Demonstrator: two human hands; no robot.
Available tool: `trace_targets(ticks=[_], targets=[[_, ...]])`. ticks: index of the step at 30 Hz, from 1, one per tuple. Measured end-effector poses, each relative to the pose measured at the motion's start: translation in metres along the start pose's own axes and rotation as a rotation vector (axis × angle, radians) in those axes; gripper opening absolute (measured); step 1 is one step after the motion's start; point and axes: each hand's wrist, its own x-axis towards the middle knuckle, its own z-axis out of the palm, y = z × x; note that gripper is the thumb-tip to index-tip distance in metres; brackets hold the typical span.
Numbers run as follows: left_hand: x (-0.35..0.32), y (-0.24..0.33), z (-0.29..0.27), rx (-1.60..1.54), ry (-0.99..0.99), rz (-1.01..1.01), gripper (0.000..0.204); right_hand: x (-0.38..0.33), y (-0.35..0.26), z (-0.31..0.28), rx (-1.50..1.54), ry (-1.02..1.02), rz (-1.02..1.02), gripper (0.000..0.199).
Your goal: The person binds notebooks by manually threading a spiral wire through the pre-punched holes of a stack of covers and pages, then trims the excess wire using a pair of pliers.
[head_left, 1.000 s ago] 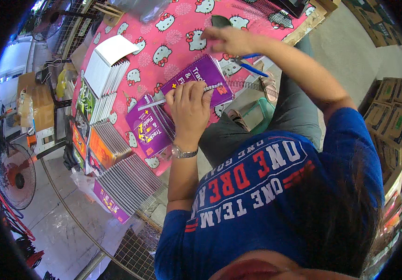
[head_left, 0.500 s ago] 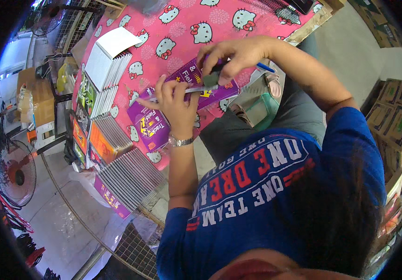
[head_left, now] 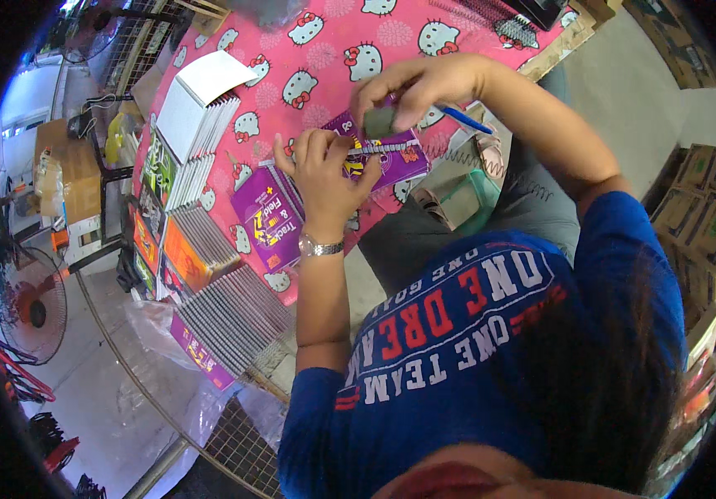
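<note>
My left hand (head_left: 329, 170), a metal watch at its wrist, pinches the bound edge of a purple notebook (head_left: 401, 170) between thumb and fingers. Just to the right, my right hand (head_left: 428, 87) is closed around a dark grey-green block-like piece (head_left: 380, 122), held over the notebook's cover. A blue handle-like rod (head_left: 468, 120) sticks out to the right below that hand; whether I grip it cannot be made out. From the notebook's right end a thin wire coil (head_left: 460, 156) trails toward my leg. Another purple notebook (head_left: 268, 209) lies left of my left hand.
Stacked spiral notebooks (head_left: 229, 314) line the table's left edge, beside orange ones (head_left: 185, 256) and a white-topped pile (head_left: 195, 96). Loose coils and a black object (head_left: 541, 12) sit at the far right of the pink tablecloth (head_left: 324, 87). Cartons (head_left: 707, 195) stand right; a fan (head_left: 35, 308) left.
My left hand's fingers have drawn together and shifted right along the bound edge, uncovering the left notebook. More of the dark piece and the blue rod shows.
</note>
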Motion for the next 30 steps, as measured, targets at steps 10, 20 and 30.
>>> trace_targets(ticks=[10,20,30], targets=[[-0.016,-0.028,-0.007,-0.009,0.098,-0.165,0.043,0.031,0.011,-0.001,-0.236,-0.002,0.041,0.047],[-0.017,-0.027,-0.012,-0.045,0.076,-0.189,0.045,0.037,0.009,0.013,0.318,-0.163,-0.116,0.042],[-0.017,-0.031,-0.019,-0.063,0.048,-0.195,0.043,0.06,0.007,0.007,-0.006,-0.12,0.155,0.044]])
